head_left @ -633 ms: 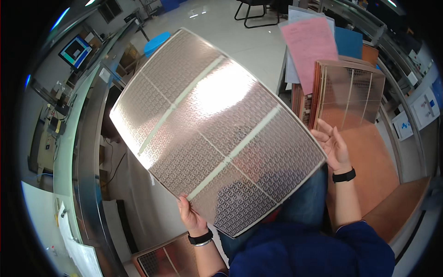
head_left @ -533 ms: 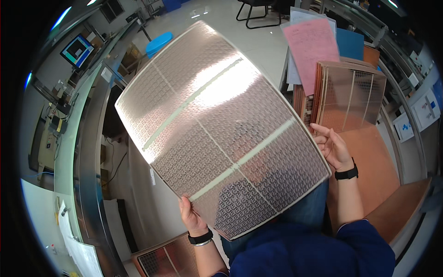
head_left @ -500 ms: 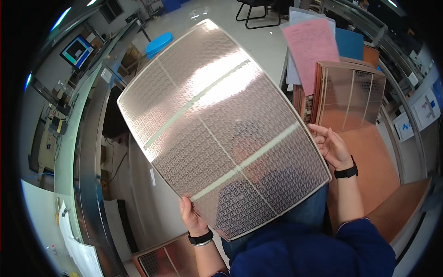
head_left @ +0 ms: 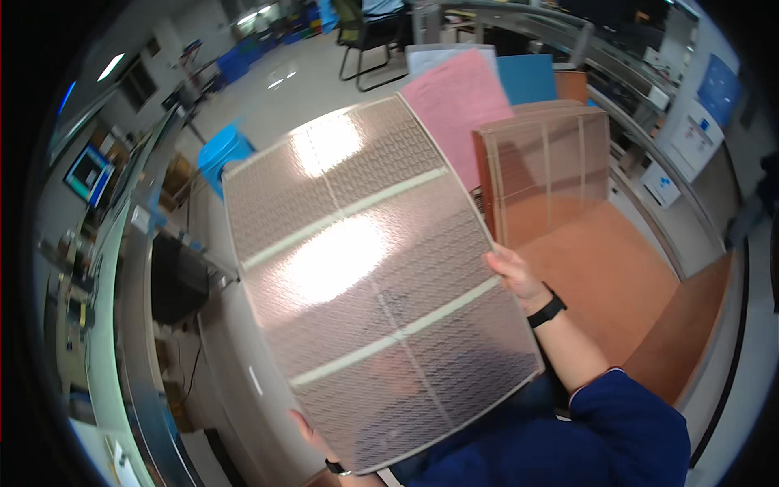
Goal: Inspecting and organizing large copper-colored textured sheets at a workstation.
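Observation:
A large copper-coloured circuit board panel [head_left: 422, 235], covered in a fine repeated pattern with pale cross strips, is tilted up in front of me. My right hand [head_left: 519, 280] is closed on its right edge, thumb on the near face and the other fingers hidden behind. At the lower left edge, my left hand [head_left: 307, 432] grips the same panel; the panel covers much of that hand. Bright light reflects off the upper and middle parts of the sheet.
To the right, several similar panels [head_left: 568, 162] stand on edge in a rack with an orange-brown base board [head_left: 600, 260]. A pink paper sheet [head_left: 458, 105] leans beside them. A blue stool [head_left: 223, 154] is behind the panel; a long bench [head_left: 130, 325] runs along the left.
My view has turned to the right. In the picture, the panel's lower end and my left hand have moved down. My right hand's fingers, spread before, are now closed on the edge.

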Available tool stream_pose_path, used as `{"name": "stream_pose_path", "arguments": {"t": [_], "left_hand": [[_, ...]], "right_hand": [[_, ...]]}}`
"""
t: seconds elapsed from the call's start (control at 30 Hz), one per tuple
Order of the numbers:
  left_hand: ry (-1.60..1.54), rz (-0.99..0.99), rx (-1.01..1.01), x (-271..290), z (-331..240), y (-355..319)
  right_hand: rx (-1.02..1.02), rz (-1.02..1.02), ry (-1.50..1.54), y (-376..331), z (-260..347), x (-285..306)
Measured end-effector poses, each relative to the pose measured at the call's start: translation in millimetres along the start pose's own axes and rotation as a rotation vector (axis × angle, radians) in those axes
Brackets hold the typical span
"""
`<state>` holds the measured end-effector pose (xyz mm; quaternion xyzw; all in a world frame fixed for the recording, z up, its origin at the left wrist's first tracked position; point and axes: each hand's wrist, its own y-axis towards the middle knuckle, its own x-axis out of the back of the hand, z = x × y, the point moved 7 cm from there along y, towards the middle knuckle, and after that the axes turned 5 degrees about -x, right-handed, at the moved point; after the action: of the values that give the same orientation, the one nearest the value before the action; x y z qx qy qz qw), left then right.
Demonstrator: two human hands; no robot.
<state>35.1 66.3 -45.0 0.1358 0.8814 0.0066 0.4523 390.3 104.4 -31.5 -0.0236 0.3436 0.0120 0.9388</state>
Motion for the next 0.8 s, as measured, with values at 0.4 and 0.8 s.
{"name": "stream_pose_path", "arguments": {"t": [0.4,0.8], "left_hand": [[-0.186,-0.342,-0.082,43.1,33.1,13.4],[0.113,-0.571,-0.199,119.2,-30.1,-20.1]], "right_hand": [[0.039,0.156,0.115,-6.2,-20.2,-41.4],[0.439,-0.169,0.049,-43.0,101.6,26.3]]}}
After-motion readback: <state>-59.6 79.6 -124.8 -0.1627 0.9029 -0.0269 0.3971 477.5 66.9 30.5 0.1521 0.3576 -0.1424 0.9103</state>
